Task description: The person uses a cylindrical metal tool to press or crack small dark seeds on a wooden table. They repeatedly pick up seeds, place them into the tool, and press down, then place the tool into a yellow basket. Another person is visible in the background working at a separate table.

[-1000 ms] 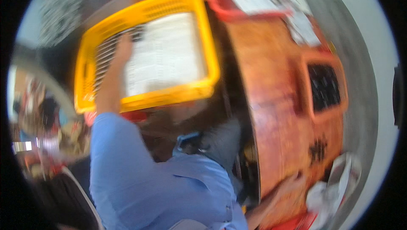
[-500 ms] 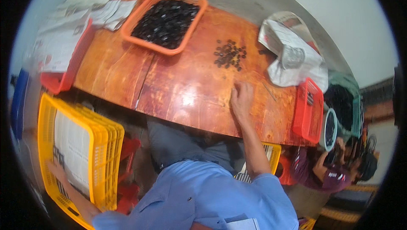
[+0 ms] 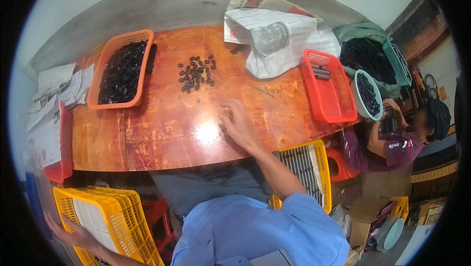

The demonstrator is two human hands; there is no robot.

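Note:
My left hand [image 3: 76, 235] is open, its fingers spread beside the left rim of a stack of yellow plastic crates [image 3: 128, 217] at the lower left. My right hand [image 3: 239, 127] is over the front part of the reddish wooden table [image 3: 167, 136], fingers loosely bent and slightly apart, with nothing visible in them. Beyond it lies a loose cluster of small dark oval pieces [image 3: 196, 73]. An orange plastic basket [image 3: 141, 87] full of black pieces stands to the left of the cluster. A thin stick [image 3: 261, 90] lies to the right of my right hand.
Newspaper [image 3: 267, 65] covers the table's back right. A red basket [image 3: 327, 96] holds a few dark bars; beside it is a pale bowl [image 3: 369, 95] of black pieces. Another yellow crate [image 3: 321, 168] holds dark strips. A co-worker in maroon [image 3: 387, 150] sits at the right.
My view has turned to the right, so the table's things appear farther left. My left hand has shifted from over the paper in the top crate to the crate's left rim.

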